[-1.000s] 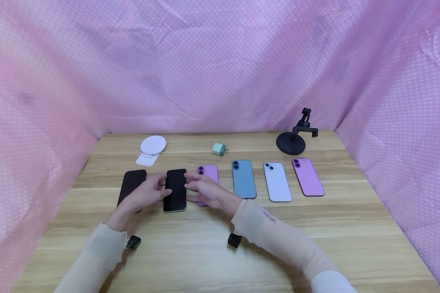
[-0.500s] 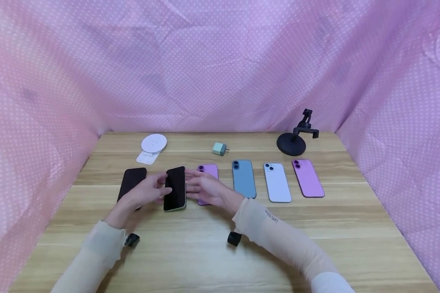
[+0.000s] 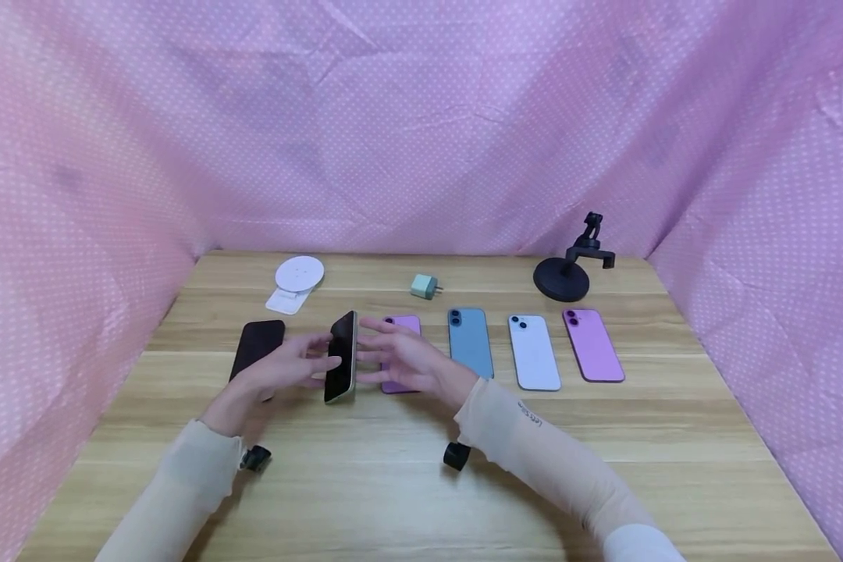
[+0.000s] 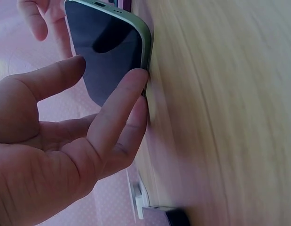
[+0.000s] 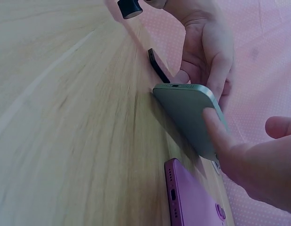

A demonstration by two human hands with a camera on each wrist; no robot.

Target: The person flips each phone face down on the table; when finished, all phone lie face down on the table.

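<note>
A smartphone (image 3: 341, 363) with a dark screen and pale green back is tipped up on its left long edge, screen facing left. My left hand (image 3: 291, 363) has its fingertips at the phone's lower long edge; its thumb stands in front of the screen. Relaxed, fairly straight fingers of my right hand (image 3: 410, 361) reach toward the raised edge and back. In the right wrist view one digit lies against the green back (image 5: 187, 113). Left of it lies a dark-screened phone (image 3: 258, 343), partly behind my left hand. A purple phone (image 3: 402, 381) lies under my right hand.
Farther right lie a blue phone (image 3: 471, 343), a white phone (image 3: 534, 351) and another purple phone (image 3: 594, 345), backs up. Behind them stand a white round charging pad (image 3: 300, 273), a green charger plug (image 3: 425, 286) and a black stand (image 3: 562, 279). Pink dotted cloth surrounds the wooden table (image 3: 393, 484).
The phone between my hands has gone from lying flat to steeply tilted, its right edge rising. My right-hand fingers have spread at that edge; my left hand has shifted slightly right.
</note>
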